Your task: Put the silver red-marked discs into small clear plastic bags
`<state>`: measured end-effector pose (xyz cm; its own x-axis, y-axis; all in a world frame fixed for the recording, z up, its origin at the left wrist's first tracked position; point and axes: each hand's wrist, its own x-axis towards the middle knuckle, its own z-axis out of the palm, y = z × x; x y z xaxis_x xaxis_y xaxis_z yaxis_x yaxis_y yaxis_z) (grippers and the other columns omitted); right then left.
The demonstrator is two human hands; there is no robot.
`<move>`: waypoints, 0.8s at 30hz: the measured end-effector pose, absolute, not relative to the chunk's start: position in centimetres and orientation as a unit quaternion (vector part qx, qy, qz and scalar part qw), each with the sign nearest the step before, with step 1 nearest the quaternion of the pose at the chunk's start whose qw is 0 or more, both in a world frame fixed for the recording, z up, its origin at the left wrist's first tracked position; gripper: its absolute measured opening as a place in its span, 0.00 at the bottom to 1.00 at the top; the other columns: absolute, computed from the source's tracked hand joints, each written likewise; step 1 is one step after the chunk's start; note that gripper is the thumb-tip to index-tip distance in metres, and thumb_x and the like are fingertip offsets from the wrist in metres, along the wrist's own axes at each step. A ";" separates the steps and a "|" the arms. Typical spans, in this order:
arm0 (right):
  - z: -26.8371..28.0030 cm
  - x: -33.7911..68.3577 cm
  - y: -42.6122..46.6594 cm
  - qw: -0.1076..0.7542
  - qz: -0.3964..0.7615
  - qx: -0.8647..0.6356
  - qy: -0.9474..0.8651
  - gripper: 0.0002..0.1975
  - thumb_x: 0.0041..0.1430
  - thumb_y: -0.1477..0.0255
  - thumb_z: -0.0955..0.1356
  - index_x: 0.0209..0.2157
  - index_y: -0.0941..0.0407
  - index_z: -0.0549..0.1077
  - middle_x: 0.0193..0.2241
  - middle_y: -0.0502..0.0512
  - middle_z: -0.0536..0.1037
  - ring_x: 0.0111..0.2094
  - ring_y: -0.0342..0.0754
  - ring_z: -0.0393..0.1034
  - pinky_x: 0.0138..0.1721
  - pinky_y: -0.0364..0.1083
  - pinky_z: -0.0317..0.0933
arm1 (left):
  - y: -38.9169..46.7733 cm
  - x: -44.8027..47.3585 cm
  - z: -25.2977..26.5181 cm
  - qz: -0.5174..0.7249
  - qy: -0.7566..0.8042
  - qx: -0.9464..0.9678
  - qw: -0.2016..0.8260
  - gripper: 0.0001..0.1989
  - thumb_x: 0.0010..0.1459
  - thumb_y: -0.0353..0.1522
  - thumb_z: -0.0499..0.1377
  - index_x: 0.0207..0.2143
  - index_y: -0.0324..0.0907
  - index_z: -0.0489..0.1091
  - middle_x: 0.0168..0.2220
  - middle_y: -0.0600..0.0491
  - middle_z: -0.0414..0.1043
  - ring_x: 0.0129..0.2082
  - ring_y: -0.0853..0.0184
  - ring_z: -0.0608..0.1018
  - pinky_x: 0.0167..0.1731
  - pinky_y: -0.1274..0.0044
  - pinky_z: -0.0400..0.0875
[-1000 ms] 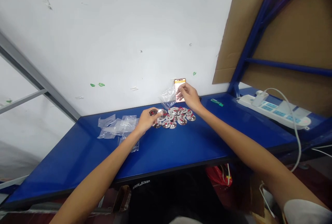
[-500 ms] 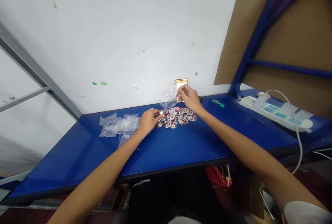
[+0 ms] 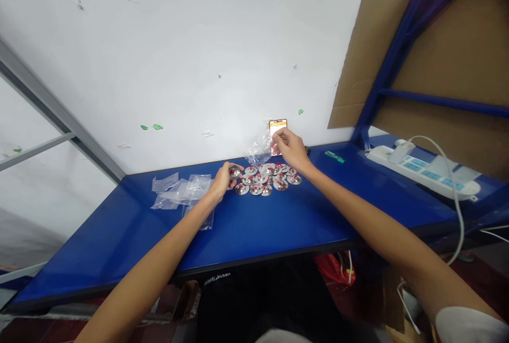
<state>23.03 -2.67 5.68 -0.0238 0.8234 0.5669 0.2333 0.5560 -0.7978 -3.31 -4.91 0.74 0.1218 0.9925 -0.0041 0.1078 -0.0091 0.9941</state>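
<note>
Between the fingers of my left hand is a shiny metal finger cymbal, its domed centre showing. Just right of that hand, a cluster of finger cymbals with red loops lies on the blue table. My right hand is raised behind the cluster, its fingertips pinched on a clear plastic bag that hangs to their left. Flat clear plastic bags lie overlapping to the left of my left hand.
A lit phone leans against the white wall behind my right hand. To the right are a small green object and a white power strip with a cable. The blue table ends at a dark front edge.
My left hand has drawn back left from the cluster with a finger cymbal in its fingers. My right hand stays almost in place with the plastic bag.
</note>
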 end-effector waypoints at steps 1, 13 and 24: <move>5.7 23.0 -2.7 0.575 0.255 -0.395 -0.669 0.15 0.72 0.55 0.67 0.36 0.51 0.70 0.31 0.52 0.80 0.28 0.48 0.76 0.31 0.47 0.69 | -4.7 -3.4 0.6 0.446 0.489 0.557 0.502 0.23 0.66 0.45 0.50 0.42 0.39 0.78 0.32 0.48 0.78 0.15 0.72 0.63 0.17 0.77 0.48; 5.9 23.5 -2.0 0.591 0.207 -0.377 -0.682 0.15 0.73 0.56 0.67 0.36 0.52 0.69 0.31 0.51 0.81 0.27 0.47 0.76 0.31 0.46 0.69 | -5.8 -1.8 0.3 0.371 0.426 0.809 0.161 0.21 0.64 0.42 0.68 0.57 0.48 0.72 0.53 0.49 0.79 0.48 0.57 0.79 0.48 0.68 0.72; 5.7 23.6 -2.1 0.586 0.192 -0.365 -0.697 0.13 0.74 0.59 0.66 0.37 0.51 0.69 0.31 0.51 0.81 0.26 0.47 0.75 0.32 0.47 0.70 | -6.0 -1.8 1.4 0.353 0.389 0.835 0.161 0.14 0.71 0.42 0.61 0.53 0.48 0.76 0.55 0.49 0.80 0.54 0.55 0.79 0.56 0.64 0.71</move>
